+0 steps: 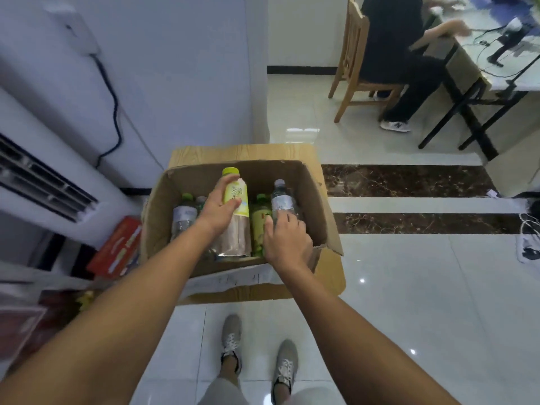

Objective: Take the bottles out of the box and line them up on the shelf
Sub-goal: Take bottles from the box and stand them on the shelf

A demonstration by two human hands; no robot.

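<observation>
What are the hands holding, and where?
Left hand grips the tea bottle around its label; right hand grips the water bottle low on its body.

bottles in box — box on table, wall behind

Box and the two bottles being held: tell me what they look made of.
The box: brown cardboard, matte, with torn, creased flaps. The tall bottle in the left hand: likely clear plastic, glossy, tan drink showing through, yellow label. The small bottle in the right hand: probably clear plastic too, see-through, pale label.
</observation>
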